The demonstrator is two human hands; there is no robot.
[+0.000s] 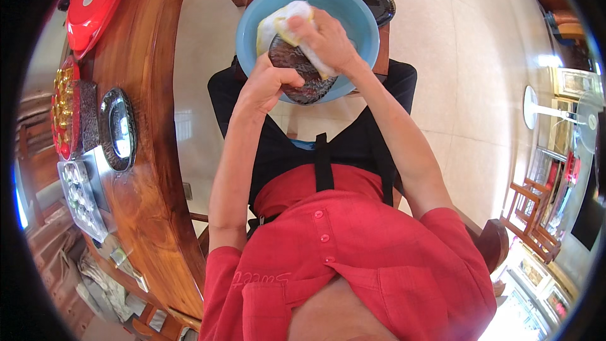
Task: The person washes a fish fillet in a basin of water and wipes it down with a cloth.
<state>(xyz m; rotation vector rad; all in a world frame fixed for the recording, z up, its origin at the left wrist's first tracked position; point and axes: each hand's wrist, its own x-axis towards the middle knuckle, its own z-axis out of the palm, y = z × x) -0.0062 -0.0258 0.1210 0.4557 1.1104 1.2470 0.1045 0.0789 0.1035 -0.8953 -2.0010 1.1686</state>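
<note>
A blue plastic basin [348,2] rests on a wooden chair in front of me. Over it my left hand [271,84] grips a dark, ridged translucent plate [303,73] by its near left edge, thumb on top. My right hand [326,40] holds a white cloth with yellow edging [279,21], pressed against the far right part of the plate. The plate is tilted, and the cloth covers some of it. Another dark plate [374,2] lies on the chair behind the basin's right rim.
On the wooden table [156,189] at left are a dark oval dish [117,128], a red tray [97,9], a container of gold and red items [66,109] and a clear plastic tray [80,199]. A white fan [530,106] and a wooden stool [530,222] stand at right.
</note>
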